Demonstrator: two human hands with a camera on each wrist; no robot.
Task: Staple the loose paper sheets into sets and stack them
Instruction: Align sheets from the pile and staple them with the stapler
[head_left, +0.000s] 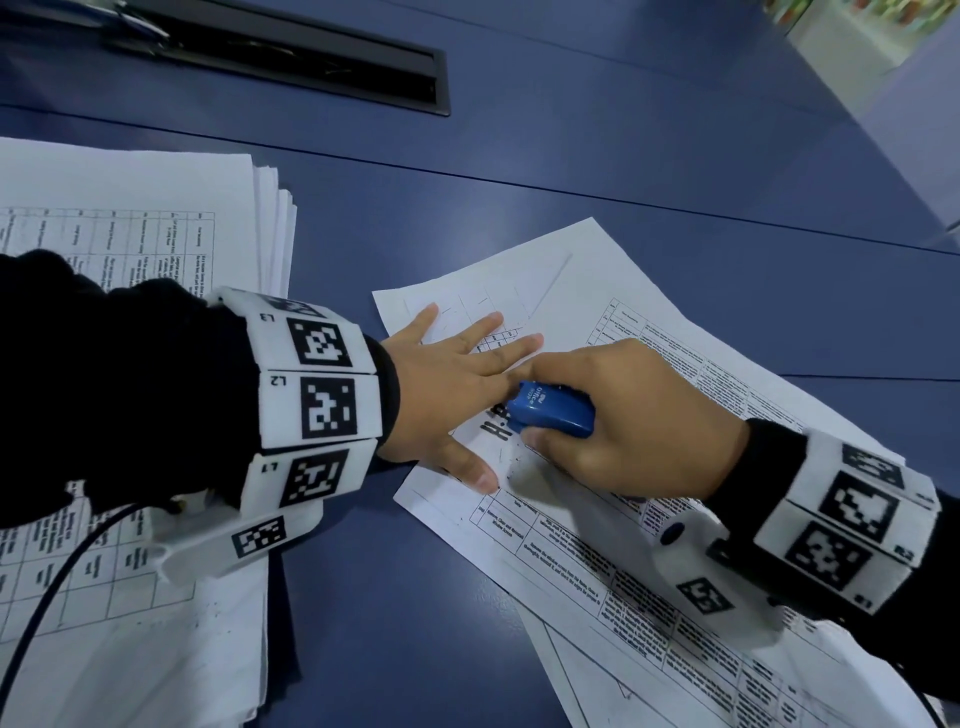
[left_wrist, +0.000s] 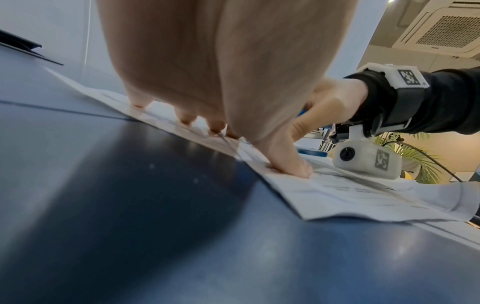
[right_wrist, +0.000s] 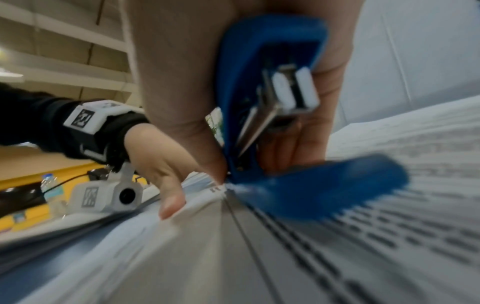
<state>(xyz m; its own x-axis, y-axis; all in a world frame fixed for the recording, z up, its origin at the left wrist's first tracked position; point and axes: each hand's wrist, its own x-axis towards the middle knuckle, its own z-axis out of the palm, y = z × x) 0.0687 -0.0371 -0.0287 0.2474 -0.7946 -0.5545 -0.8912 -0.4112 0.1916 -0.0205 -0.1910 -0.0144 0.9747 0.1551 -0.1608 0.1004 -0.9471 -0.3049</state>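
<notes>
A set of printed paper sheets (head_left: 571, 291) lies slanted on the blue table (head_left: 571, 156). My left hand (head_left: 457, 364) lies flat on its top corner, fingers spread, pressing the sheets (left_wrist: 337, 191) down. My right hand (head_left: 623, 421) grips a small blue stapler (head_left: 550, 413) just beside the left fingers, over the sheet's upper edge. In the right wrist view the stapler (right_wrist: 259, 82) stands wide apart at the hinge, its base (right_wrist: 324, 185) blurred over the paper (right_wrist: 363, 246). A thick stack of printed sheets (head_left: 130, 234) lies at the left under my left forearm.
A black recessed cable tray (head_left: 291, 57) runs across the far table with a pen (head_left: 140, 23) on it. A black cable (head_left: 47, 587) trails from the left wrist over the left stack. The table's right edge (head_left: 883, 130) is at the far right.
</notes>
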